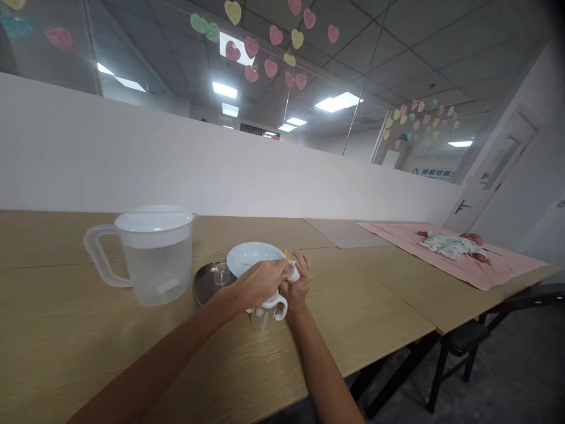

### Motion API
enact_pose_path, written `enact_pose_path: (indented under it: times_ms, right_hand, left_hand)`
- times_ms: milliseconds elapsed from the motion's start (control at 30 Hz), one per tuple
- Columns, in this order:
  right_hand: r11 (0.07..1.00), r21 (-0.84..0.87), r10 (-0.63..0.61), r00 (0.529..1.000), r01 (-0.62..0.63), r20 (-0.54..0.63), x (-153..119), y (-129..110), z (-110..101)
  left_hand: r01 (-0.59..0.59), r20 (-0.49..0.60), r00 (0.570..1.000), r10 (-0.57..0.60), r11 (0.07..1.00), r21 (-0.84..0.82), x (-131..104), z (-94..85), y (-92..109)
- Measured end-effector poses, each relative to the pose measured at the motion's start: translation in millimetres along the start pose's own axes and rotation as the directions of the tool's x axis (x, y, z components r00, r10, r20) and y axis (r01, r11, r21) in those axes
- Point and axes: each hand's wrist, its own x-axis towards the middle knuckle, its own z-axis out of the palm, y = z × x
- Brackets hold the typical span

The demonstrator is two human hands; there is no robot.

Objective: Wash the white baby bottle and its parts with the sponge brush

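Between my two hands is a small white bottle collar (292,271). My right hand (301,287) is closed around it from the right, with its fingertips raised. Pressed against its left side are the pinched fingers of my left hand (263,281). A bit of yellow (286,255) shows just behind the fingers; what it belongs to is hidden. Below my hands a clear baby bottle (263,320) with white handles stands upright on the table, its top partly covered by my left hand. A white bowl (247,253) and a round metal tray (203,282) with a clear cap (222,274) lie behind.
A large translucent jug (159,265) holding water stands at the left of the wooden table (353,294). On a pink cloth (477,272) at the far right lies a baby doll (450,244) in a patterned outfit. A black stool (465,338) is beside the table.
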Motion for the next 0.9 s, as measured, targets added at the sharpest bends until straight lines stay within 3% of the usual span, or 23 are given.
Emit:
enact_pose_path:
  times_ms: [233, 600, 700, 900]
  right_hand:
    - [0.998, -0.055, -0.045, 0.999, 0.044, -0.013, 2, 4, -3]
    - [0.995, 0.017, -0.096, 0.994, 0.096, 0.043, -1, 15, -7]
    - [0.998, 0.017, -0.068, 0.996, 0.067, 0.063, 0, 12, -4]
    - [0.986, 0.152, -0.064, 0.997, 0.069, -0.037, 6, 1, 2]
  left_hand:
    - [0.049, -0.082, 0.993, -0.081, 0.94, -0.337, -2, -4.5, 1]
    - [0.047, -0.088, 0.989, -0.121, 0.81, -0.585, -5, -20.8, -1]
    - [0.082, -0.062, 0.984, -0.168, 0.729, -0.68, -5, -20.3, -2]
    - [0.053, -0.078, 0.971, -0.227, 0.52, -0.853, -2, -11.0, -3]
